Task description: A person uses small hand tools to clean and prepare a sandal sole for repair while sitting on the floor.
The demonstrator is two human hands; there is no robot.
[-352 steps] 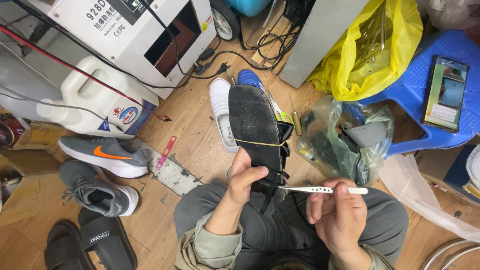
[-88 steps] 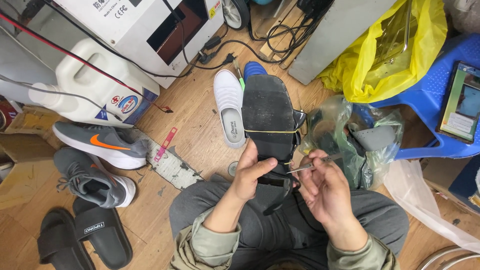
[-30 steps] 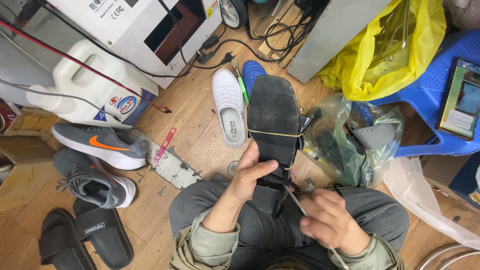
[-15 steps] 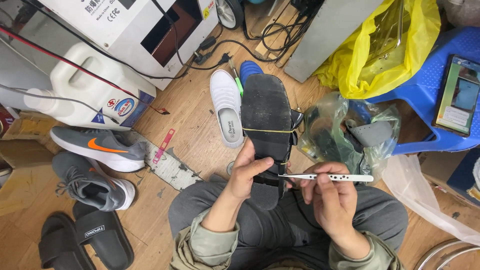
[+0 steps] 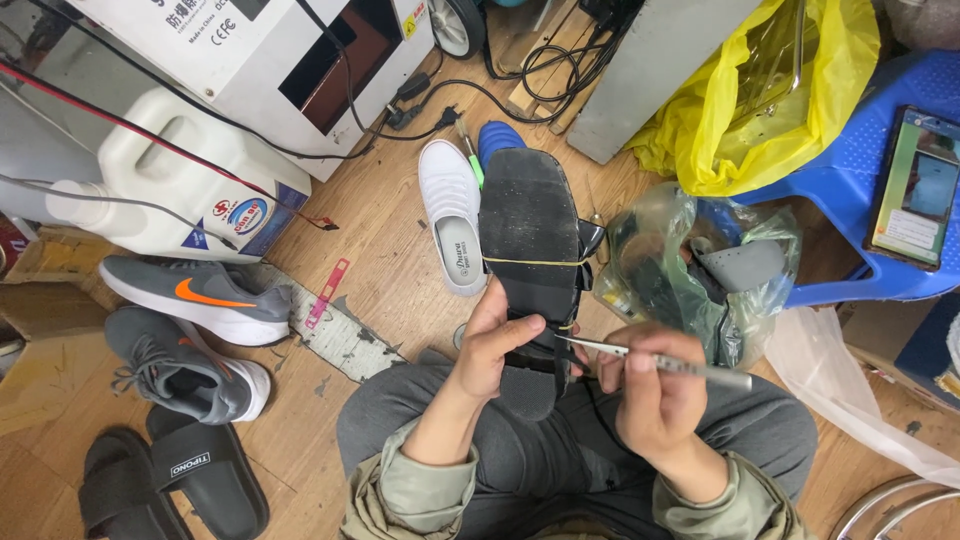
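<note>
I sit on a wooden floor with a black sandal (image 5: 530,225) held sole up over my lap. My left hand (image 5: 492,342) grips its heel end from the left. A yellowish thread runs across the sole near the middle and again near my fingers. My right hand (image 5: 650,390) holds a thin metal awl (image 5: 660,362) whose tip touches the sandal's right edge beside the thread.
A white slip-on shoe (image 5: 452,215) lies left of the sandal. Grey sneakers (image 5: 190,295) and black slides (image 5: 175,480) lie at the left, near a white jug (image 5: 170,185) and a white machine (image 5: 270,50). A clear bag (image 5: 690,275), yellow bag (image 5: 770,90), blue stool (image 5: 870,150) with a phone (image 5: 915,185) stand right.
My right hand dipped low beside the sandal a second ago, then rose with the awl level. Now the awl's tip is at the sandal's right edge.
</note>
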